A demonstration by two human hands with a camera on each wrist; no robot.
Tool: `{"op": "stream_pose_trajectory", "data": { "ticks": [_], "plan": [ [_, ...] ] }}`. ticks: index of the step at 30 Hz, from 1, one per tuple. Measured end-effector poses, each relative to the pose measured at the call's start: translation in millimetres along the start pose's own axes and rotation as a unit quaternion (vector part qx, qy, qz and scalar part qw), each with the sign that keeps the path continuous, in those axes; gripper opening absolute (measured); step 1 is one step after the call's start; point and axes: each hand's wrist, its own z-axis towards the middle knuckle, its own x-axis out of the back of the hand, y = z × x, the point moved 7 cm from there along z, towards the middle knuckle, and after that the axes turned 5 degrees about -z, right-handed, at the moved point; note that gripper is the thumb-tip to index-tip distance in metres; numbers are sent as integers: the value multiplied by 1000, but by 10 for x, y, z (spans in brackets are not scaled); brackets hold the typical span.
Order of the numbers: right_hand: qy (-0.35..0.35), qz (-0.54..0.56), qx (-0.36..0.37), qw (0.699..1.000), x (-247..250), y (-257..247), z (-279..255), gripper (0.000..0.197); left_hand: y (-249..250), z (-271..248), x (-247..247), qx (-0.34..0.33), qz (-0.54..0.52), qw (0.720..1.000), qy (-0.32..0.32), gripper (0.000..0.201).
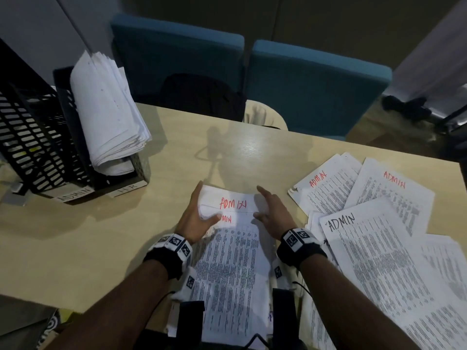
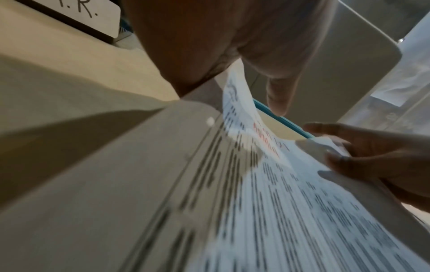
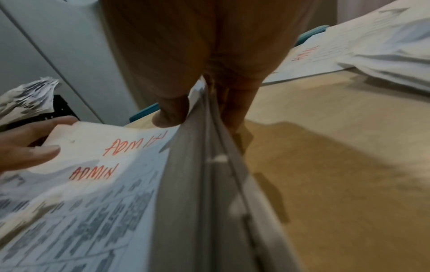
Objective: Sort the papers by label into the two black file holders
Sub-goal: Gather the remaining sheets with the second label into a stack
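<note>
A stack of printed papers (image 1: 235, 251) headed "ADMIN" in red lies in front of me on the beige table (image 1: 101, 236). My left hand (image 1: 195, 218) grips its left top corner, thumb on the top sheet. My right hand (image 1: 271, 210) pinches the right edge, thumb above and fingers below, as the right wrist view shows (image 3: 197, 110). Two black mesh file holders stand at the far left. The one labelled ADMIN (image 1: 32, 137) looks empty, and the one labelled HR (image 1: 64, 97) holds a curled bundle of white papers (image 1: 111, 114).
Several loose sheets marked ADMIN (image 1: 374, 248) are spread over the table's right side, some overhanging the near edge. Two blue chairs (image 1: 316, 92) stand beyond the far edge. Bare tabletop lies between the stack and the holders.
</note>
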Motion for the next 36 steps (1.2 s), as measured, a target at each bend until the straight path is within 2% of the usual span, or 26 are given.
{"op": "stream_pose_trajectory", "data": {
  "ticks": [2, 4, 6, 8, 10, 13, 15, 18, 19, 21, 23, 26, 28, 30, 33, 34, 36],
  "plan": [
    [-3, -12, -8, 1000, 21, 10, 64, 65, 65, 131, 50, -17, 26, 999, 26, 87],
    [-18, -39, -8, 999, -4, -1, 106, 49, 109, 259, 47, -36, 67, 997, 29, 63],
    [-19, -37, -5, 999, -31, -21, 114, 40, 58, 308, 36, -20, 110, 993, 34, 36],
    [-10, -18, 3, 1000, -44, -47, 91, 45, 35, 280, 59, -25, 118, 991, 54, 15],
    [-17, -9, 12, 1000, -85, -51, 67, 57, 40, 201, 99, -46, 138, 987, 70, 2],
    [-24, -60, 26, 998, -197, -68, 25, 43, -49, 79, 136, -42, 167, 983, 67, 9],
    [-21, -47, 29, 998, -247, -102, -17, 37, -157, -5, 141, -21, 144, 988, 61, 15],
    [18, 21, 26, 999, -213, -105, -122, 34, -349, -174, 157, 37, 41, 995, 83, 57],
    [46, 57, 4, 997, -165, -51, -169, 35, -400, -238, 160, 49, 15, 994, 101, 62],
    [106, 159, -82, 978, -85, 143, -324, 43, -508, -388, 132, 85, -20, 988, 124, 51],
    [134, 241, -153, 949, -137, 314, -531, 50, -558, -538, 35, 127, -47, 984, 116, 37],
    [112, 249, -154, 950, -340, 350, -746, 58, -581, -646, -104, 125, -54, 986, 95, 33],
    [115, 258, -144, 948, -383, 349, -770, 56, -569, -626, -136, 118, -39, 988, 90, 28],
    [152, 274, -155, 937, -311, 392, -760, 52, -619, -619, -137, 152, -50, 982, 97, 26],
    [193, 330, -190, 904, -200, 519, -812, 51, -608, -708, -174, 189, -85, 974, 86, 34],
    [182, 337, -195, 903, -213, 546, -847, 53, -576, -751, -181, 183, -71, 977, 80, 37],
    [137, 317, -177, 922, -297, 564, -928, 61, -505, -829, -178, 155, -29, 983, 90, 40]
  ]
}}
